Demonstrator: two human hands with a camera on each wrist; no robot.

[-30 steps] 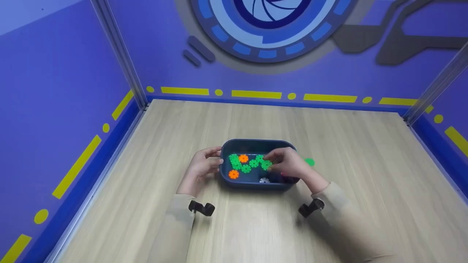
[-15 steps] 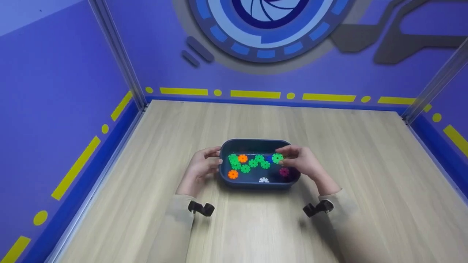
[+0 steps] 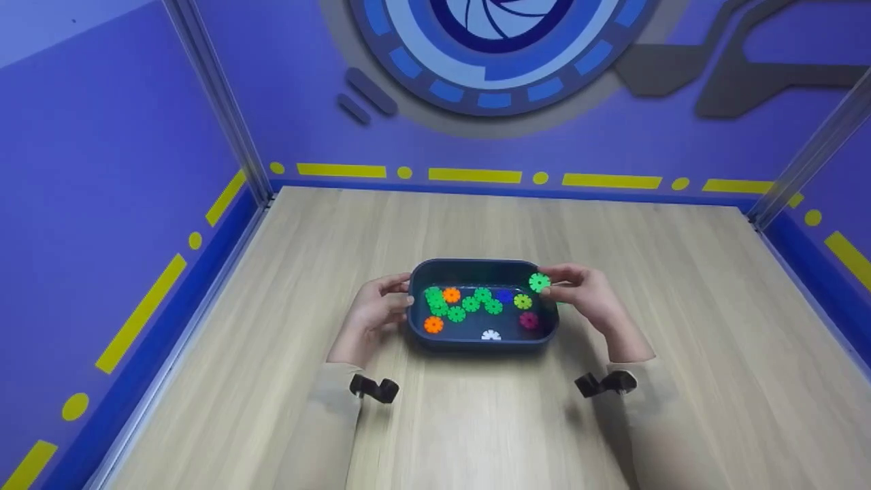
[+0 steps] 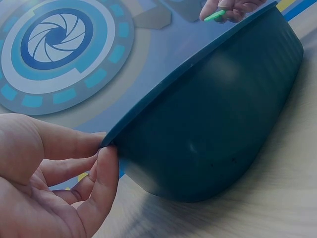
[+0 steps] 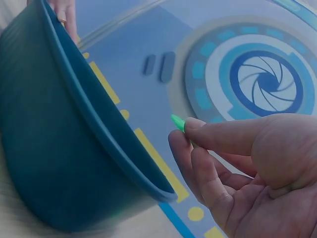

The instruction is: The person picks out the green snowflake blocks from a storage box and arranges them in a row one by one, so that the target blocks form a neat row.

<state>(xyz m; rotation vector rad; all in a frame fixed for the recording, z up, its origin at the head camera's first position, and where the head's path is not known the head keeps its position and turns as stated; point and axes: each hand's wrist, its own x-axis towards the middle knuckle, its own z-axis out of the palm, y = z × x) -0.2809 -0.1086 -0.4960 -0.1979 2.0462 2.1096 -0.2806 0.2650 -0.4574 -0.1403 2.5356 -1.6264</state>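
A dark blue-green plastic tub (image 3: 483, 346) sits on the wooden table in the head view. Its rim is gripped at the left end by my left hand (image 3: 371, 309), thumb and fingertips pinching the edge in the left wrist view (image 4: 64, 173). Between thumb and fingertips my right hand (image 3: 588, 296) pinches a green snowflake disc (image 3: 539, 283), raised at the tub's right rim. In the right wrist view the same disc (image 5: 178, 122) shows edge-on. Inside the tub lie several green discs (image 3: 456, 314), two orange discs (image 3: 433, 324), a blue disc (image 3: 504, 296), a yellow-green disc (image 3: 522, 301), a magenta disc (image 3: 529, 320) and a white disc (image 3: 490, 335).
Wood-grain tabletop (image 3: 463, 422) surrounds the tub. Blue-purple panels (image 3: 109, 177) with yellow marks stand at the back and both sides, joined by metal posts (image 3: 221, 102). Each wrist carries a small black camera mount (image 3: 374, 388).
My right hand has moved from inside the tub rightward to its right rim, bringing out a green disc. The blue, yellow-green and magenta discs have come into view. My left hand stays at the rim.
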